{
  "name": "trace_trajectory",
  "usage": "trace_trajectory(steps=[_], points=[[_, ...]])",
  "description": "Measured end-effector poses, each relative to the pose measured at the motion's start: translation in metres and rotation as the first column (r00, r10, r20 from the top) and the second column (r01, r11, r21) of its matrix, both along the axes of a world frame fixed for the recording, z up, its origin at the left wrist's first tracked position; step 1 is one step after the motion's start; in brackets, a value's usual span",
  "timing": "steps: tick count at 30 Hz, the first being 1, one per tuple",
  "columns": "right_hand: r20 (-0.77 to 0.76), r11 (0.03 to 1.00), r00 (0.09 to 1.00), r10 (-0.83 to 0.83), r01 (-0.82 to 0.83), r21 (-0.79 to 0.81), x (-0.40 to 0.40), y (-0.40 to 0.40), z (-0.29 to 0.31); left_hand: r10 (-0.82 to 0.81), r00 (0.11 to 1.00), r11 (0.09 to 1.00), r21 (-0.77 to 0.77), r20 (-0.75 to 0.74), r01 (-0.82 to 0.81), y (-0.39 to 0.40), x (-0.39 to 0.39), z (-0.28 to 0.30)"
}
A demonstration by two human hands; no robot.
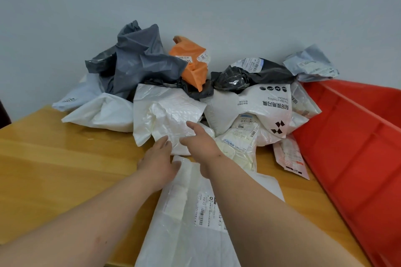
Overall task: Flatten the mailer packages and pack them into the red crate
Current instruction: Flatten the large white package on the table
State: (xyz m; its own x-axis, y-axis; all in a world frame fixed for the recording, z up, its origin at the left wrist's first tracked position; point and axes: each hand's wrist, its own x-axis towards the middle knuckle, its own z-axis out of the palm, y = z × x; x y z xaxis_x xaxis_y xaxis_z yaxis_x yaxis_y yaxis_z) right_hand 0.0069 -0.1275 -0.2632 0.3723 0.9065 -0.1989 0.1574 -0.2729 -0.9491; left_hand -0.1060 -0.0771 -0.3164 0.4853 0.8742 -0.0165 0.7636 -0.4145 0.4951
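Both hands reach toward the far pile of mailers on the wooden worktop [54, 158]. The left hand [158, 165] lies with straight fingers on a flat white mailer [191, 223] in the near middle, its grip spread. The right hand [199, 138] touches a crumpled white mailer [167, 115] just beyond, fingers straight and apart. The red crate [358, 147] sits at the right, beside the pile.

Both bare forearms run up from the bottom edge toward frame centre, left hand [159, 159] and right hand [200, 140] close together, palms down, fingers extended and relaxed.
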Motion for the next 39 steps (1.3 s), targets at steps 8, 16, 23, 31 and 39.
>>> trace_trajectory(steps=[8,16,23,31,39], points=[[-0.39,0.964,0.897,-0.207,0.254,0.073,-0.004,0.022,0.007,0.006,0.932,0.998,0.05,0.363,-0.026,-0.001,-0.018,0.001],[-0.723,0.863,0.616,-0.312,0.502,0.055,0.011,-0.004,0.013,0.315,0.777,0.89,0.116,0.545,-0.442,-0.006,-0.04,0.013],[-0.7,0.878,0.678,-0.224,0.452,0.157,0.027,-0.042,0.025,0.066,0.822,0.874,0.364,0.566,-0.321,-0.015,-0.038,0.036],[-0.648,0.819,0.681,-0.341,0.554,0.151,0.079,-0.112,0.029,0.006,0.742,0.928,0.272,0.671,-0.253,-0.039,-0.04,0.071],[-0.273,0.862,0.909,-0.316,0.395,0.317,0.084,-0.145,0.023,-0.014,0.597,0.964,0.17,0.802,-0.206,-0.08,-0.022,0.12]])
